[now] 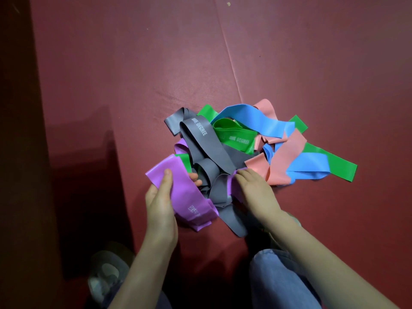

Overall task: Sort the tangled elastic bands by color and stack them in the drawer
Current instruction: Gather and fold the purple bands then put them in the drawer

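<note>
A tangled heap of flat elastic bands lies on the dark red mat (156, 63). A purple band (187, 197) sits at the near left, and my left hand (161, 206) grips it with the thumb on top. Grey bands (207, 148) cross the middle of the heap. Green bands (236, 136), blue bands (263, 123) and pink bands (283, 157) spread to the right. My right hand (256, 192) presses on the heap's near edge, fingers curled over another purple piece (231, 186) and grey band. No drawer is in view.
A dark raised edge or wall (17, 130) runs down the left side. My jeans-clad knee (278, 277) is at the bottom right and a grey shoe (107, 273) at the bottom left. A seam (229, 54) crosses the mat behind the heap.
</note>
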Demonstrator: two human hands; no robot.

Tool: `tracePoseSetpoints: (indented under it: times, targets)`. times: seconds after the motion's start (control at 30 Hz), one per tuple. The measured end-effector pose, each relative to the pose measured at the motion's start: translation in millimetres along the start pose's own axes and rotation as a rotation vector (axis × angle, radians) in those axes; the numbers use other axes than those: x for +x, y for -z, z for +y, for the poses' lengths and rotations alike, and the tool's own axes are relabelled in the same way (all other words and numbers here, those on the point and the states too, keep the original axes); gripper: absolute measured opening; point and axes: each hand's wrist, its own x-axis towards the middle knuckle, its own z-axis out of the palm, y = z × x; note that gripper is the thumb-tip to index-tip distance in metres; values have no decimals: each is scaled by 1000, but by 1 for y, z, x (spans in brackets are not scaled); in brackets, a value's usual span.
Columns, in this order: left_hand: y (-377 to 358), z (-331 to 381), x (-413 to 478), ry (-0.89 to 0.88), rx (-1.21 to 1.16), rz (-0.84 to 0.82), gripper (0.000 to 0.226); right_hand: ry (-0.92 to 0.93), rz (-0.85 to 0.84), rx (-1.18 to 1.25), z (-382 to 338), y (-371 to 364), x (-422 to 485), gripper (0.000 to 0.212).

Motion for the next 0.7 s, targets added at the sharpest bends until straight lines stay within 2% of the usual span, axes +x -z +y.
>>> tracePoseSetpoints:
  times: [0.07, 0.2, 0.33, 0.4, 0.5, 0.6, 0.63, 0.7]
  targets:
    - [-2, 0, -1, 1, 1, 5, 25, 73, 52, -217, -4, -1, 6, 25]
    - [-1, -1, -1, -6, 8, 3, 24, 138, 89, -451, -7, -4, 14, 28]
    - [1, -1, 0, -19, 11, 2, 26, 194, 89, -487, -6, 7, 20, 14]
    - [2, -1, 1, -12, 9, 12, 28, 249, 82, -460, -3, 16, 19, 15]
    - [2, -2, 2, 5, 0, 19, 27, 262, -26, -232, 3, 30, 11, 32]
    - [1, -2, 2, 3, 3, 20, 26, 114, -165, 229, 7, 50, 3, 53]
    - [0, -2, 2, 0, 1, 20, 26, 66, -163, 362, 6, 57, 0, 53]
    - [-1, -1, 1, -3, -10, 20, 26, 3, -121, 533, 3, 69, -2, 39]
